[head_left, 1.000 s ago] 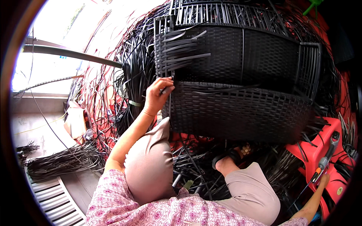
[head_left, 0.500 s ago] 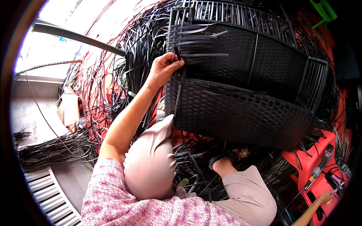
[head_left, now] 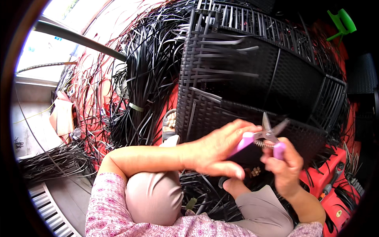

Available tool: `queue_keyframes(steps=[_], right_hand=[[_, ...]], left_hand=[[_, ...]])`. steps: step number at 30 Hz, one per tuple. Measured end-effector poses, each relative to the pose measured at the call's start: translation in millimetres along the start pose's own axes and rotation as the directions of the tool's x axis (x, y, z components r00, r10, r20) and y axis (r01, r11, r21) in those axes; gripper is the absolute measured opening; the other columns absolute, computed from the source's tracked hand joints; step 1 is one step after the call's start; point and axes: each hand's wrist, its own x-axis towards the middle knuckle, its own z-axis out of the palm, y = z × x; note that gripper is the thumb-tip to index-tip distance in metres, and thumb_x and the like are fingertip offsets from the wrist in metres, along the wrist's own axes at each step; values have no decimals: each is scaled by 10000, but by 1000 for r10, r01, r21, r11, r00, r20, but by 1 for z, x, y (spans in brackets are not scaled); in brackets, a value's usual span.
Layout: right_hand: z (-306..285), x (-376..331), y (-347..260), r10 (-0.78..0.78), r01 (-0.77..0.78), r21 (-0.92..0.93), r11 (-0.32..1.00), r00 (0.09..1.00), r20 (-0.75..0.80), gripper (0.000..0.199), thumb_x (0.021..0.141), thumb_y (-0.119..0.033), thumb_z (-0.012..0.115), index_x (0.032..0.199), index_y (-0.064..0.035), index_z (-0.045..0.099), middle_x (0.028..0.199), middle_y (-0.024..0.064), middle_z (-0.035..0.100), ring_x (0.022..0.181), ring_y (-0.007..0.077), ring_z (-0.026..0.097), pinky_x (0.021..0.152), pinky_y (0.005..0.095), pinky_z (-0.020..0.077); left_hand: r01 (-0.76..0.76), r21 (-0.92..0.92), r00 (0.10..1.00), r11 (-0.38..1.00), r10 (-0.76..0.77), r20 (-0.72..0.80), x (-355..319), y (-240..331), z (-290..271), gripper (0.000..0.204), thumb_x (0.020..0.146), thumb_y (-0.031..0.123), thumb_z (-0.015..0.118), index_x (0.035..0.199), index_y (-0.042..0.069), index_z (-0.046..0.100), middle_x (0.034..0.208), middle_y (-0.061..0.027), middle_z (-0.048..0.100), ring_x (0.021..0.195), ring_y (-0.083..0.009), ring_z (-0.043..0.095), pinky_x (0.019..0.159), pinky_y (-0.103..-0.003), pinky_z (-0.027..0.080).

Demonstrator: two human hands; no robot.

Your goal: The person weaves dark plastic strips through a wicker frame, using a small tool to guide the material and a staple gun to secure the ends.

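A pair of spring-loaded shears point(head_left: 269, 135) with purple handles stands, blades apart and pointing up, in front of a black woven wicker piece point(head_left: 252, 114). My right hand point(head_left: 285, 168) is closed around the right-side handle. Beside the other handle is my left hand point(head_left: 217, 152), its fingers stretched out and thumb spread; whether its fingertips touch that handle is unclear. Loose strip ends point(head_left: 231, 73) stick out from the wicker's left side, above both hands.
A bundle of black strips point(head_left: 144, 71) lies left of the wicker piece. A red plastic stool point(head_left: 329, 170) holding tools is at the right, a green plastic object point(head_left: 342, 23) at the far right. My bent knee point(head_left: 152, 197) rises below my left forearm.
My left hand has left the wicker's strip ends and come down toward the middle. My right hand has come from the red stool to the centre with the shears, whose blades are apart.
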Motion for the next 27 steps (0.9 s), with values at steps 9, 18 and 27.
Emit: queue_keyframes(steps=[9, 18, 27], right_hand=[[75, 41, 40, 124, -286, 786, 548, 957, 262, 752, 933, -305, 592, 1543, -17, 262, 1543, 161, 368, 1426, 276, 380, 1153, 395, 334], [30, 66, 50, 74, -91, 576, 812, 996, 54, 753, 873, -312, 635, 1513, -20, 368, 1231, 106, 584, 1183, 259, 589, 1073, 426, 441], [59, 120, 42, -405, 384, -832, 400, 889, 215, 650, 654, -209, 826, 1221, -30, 564, 987, 81, 572, 919, 289, 556, 823, 409, 425]], left_hand=[[192, 331, 980, 924, -196, -23, -30, -56, 0, 1052, 927, 736, 432, 1538, -88, 199, 1559, -337, 227, 1427, -473, 296, 1167, -534, 254], [298, 669, 936, 681, -72, -344, -42, -63, -65, 573, 847, 186, 737, 1373, 58, 548, 1417, -171, 515, 1276, -362, 489, 1052, -456, 387], [393, 544, 844, 741, -56, -534, -38, -74, -99, 341, 765, 119, 827, 1091, 111, 731, 1279, -97, 586, 1228, -284, 538, 1049, -408, 377]])
